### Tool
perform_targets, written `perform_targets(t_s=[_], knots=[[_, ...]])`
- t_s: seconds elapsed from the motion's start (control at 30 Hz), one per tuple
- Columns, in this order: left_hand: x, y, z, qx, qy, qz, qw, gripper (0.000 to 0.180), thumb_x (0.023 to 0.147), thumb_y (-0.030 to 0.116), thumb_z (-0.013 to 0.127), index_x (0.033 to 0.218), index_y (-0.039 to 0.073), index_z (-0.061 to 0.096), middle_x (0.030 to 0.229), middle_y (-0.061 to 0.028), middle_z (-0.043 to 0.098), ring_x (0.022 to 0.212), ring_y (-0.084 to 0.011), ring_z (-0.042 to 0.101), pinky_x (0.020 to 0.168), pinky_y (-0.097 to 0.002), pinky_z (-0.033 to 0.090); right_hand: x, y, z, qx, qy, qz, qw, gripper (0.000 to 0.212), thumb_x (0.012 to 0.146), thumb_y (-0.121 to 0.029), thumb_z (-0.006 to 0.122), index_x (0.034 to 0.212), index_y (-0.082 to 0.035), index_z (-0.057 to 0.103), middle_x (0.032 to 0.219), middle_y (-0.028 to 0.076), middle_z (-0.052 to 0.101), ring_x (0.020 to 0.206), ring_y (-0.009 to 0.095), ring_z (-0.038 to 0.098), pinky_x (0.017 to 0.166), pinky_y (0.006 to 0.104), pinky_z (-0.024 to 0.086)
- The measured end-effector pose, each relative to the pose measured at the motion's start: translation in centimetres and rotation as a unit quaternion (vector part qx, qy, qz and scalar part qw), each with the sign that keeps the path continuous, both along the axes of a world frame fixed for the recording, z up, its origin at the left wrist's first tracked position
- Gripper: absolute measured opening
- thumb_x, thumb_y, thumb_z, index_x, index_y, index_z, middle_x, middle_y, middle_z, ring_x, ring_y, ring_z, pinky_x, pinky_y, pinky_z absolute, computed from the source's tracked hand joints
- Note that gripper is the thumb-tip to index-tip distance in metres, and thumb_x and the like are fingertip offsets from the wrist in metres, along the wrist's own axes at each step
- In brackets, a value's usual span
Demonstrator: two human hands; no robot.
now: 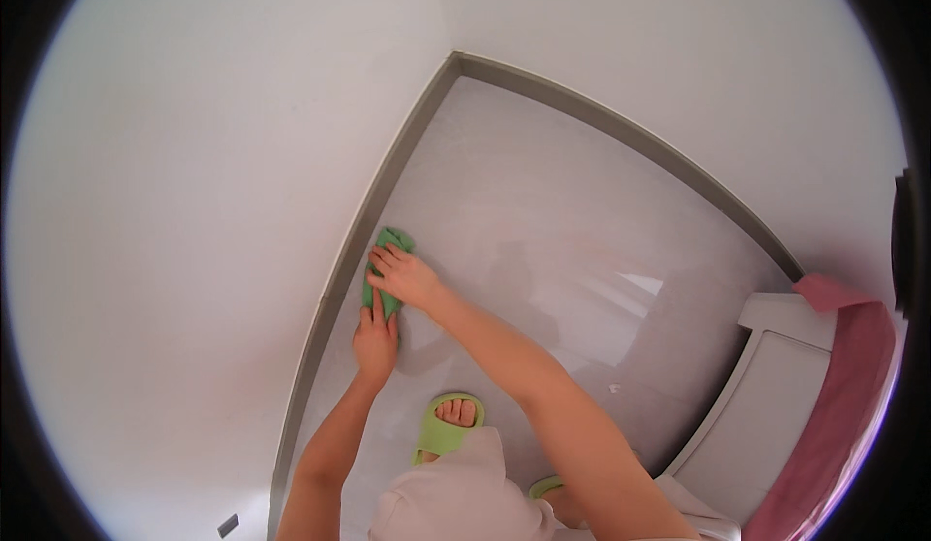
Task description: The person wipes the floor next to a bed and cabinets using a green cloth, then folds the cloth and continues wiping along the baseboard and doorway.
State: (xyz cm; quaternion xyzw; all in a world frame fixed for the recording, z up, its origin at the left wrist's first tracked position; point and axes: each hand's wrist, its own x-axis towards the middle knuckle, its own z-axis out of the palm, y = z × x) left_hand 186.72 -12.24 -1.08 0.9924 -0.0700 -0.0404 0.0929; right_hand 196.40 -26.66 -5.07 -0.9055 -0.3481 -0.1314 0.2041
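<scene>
A crumpled green cloth (392, 238) lies along the foot of the left wall, on the floor beside the grey baseboard. My right hand (407, 277) reaches across from the right and lies over the cloth's upper part, its fingers bent over it. Just nearer to me, my left hand (375, 345) grips the cloth's lower end, the forefinger stretched along it and the thumb at its side. Parts of the cloth are hidden under both hands.
The grey baseboard (387, 175) meets its other run at a far corner. At right stands a light grey piece of furniture (756, 396) with a pink cloth (842, 386) over it. My feet wear green slippers (442, 436). A small white scrap (614, 388) lies on the glossy floor (524, 173).
</scene>
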Motion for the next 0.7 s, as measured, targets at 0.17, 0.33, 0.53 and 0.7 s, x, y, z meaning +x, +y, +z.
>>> perform_targets(t_s=[0.17,0.33,0.53,0.7], knots=[[5.6,-10.0,-1.4,-0.028,-0.043,-0.074,0.996,0.061,0.094,0.027,0.061,0.147,0.006,0.041,0.099,-0.0167,0.056,0.068,-0.0316,0.063,0.059,-0.0406,0.055,3.6,-11.0,0.2,0.001,0.017,-0.080,0.997,0.026,0.083,-0.017,0.060,0.108,-0.012,0.061,0.132,0.010,0.059,0.130,0.027,0.051,0.112,0.0424,0.040],[4.4,-22.5,-3.2,-0.064,-0.050,-0.240,0.967,0.064,0.085,0.023,0.066,0.142,0.001,0.046,0.094,-0.0134,0.056,0.066,-0.0247,0.063,0.056,-0.0376,0.054,-3.3,-26.9,-0.1,0.024,0.056,-0.195,0.979,0.033,0.084,-0.011,0.056,0.117,-0.011,0.062,0.140,0.008,0.055,0.136,0.025,0.047,0.114,0.0441,0.037],[-5.4,-34.7,-2.6,-0.091,-0.080,-0.458,0.880,0.057,0.077,0.018,0.064,0.132,0.003,0.057,0.092,-0.0091,0.055,0.073,-0.0199,0.061,0.066,-0.0327,0.052,-22.2,-39.1,2.7,-0.036,0.126,-0.398,0.908,0.053,0.076,0.002,0.058,0.127,-0.013,0.062,0.145,0.006,0.052,0.136,0.024,0.047,0.110,0.0427,0.040],[-4.0,-35.3,-1.5,-0.142,-0.014,-0.575,0.806,0.050,0.081,0.013,0.059,0.131,0.009,0.060,0.105,-0.0094,0.058,0.105,-0.0254,0.059,0.092,-0.0406,0.047,-31.1,-35.2,4.3,-0.025,0.154,-0.546,0.823,0.057,0.074,-0.003,0.062,0.131,-0.011,0.060,0.123,0.015,0.057,0.111,0.034,0.056,0.089,0.0430,0.050]])
